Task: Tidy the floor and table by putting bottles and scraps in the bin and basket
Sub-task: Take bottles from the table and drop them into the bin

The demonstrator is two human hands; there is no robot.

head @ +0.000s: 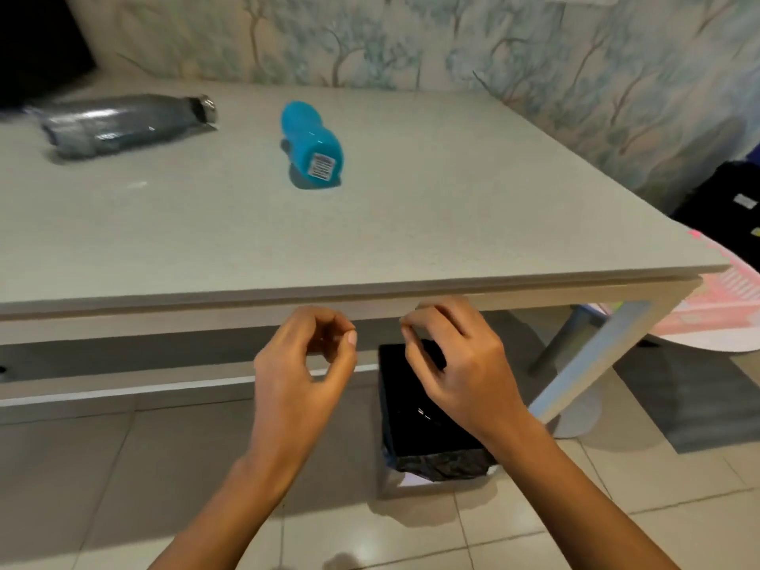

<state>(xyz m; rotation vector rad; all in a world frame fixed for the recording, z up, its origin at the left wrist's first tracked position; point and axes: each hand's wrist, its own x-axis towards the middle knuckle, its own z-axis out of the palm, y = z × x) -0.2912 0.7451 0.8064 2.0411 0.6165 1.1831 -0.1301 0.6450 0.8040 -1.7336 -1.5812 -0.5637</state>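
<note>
A blue plastic bottle [312,146] lies on its side near the middle of the grey table [452,224], its barcode base towards me. A dark grey bottle with a metal cap [123,123] lies on its side at the table's far left. Under the table's front edge stands a bin lined with a black bag [427,425]. My left hand [302,364] hovers just left of the bin, fingers curled loosely with nothing in them. Directly above the bin's mouth is my right hand [452,364], its fingers also curled and holding nothing I can see.
A pink and white basket [732,310] shows at the right, beyond the table corner. A black bag or case [724,211] sits behind it. A dark screen [37,43] stands at the far left. A grey mat [691,409] lies on the tiled floor [123,487].
</note>
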